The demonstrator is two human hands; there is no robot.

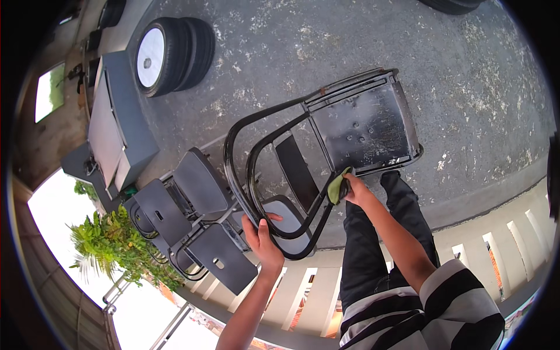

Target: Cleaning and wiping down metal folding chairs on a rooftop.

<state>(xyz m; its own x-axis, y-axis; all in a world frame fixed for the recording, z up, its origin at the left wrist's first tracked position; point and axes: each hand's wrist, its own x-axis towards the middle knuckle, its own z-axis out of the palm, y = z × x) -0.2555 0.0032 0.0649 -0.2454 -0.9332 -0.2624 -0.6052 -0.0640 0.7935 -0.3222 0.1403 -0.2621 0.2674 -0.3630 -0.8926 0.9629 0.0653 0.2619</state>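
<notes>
A black metal-framed chair [253, 111] is tilted in front of me, its worn dark seat panel [363, 127] on the right, a narrow black slat [297, 170] within the frame. My left hand [264, 245] grips the curved tubing at the lower left, thumb and fingers around it. My right hand [356, 190] holds a green and dark cloth [337, 186] wrapped against the frame tube near the seat's lower corner. How the chair's far end meets the floor is hard to tell.
Several grey chairs [201, 183] stand close by at the left. Beyond them are a grey cabinet-like box [135, 122] and stacked tires [197, 54]. Another tire [453, 5] lies at the top right. A slotted pale wall [472, 227] runs behind my legs, with a leafy plant [118, 245] at lower left.
</notes>
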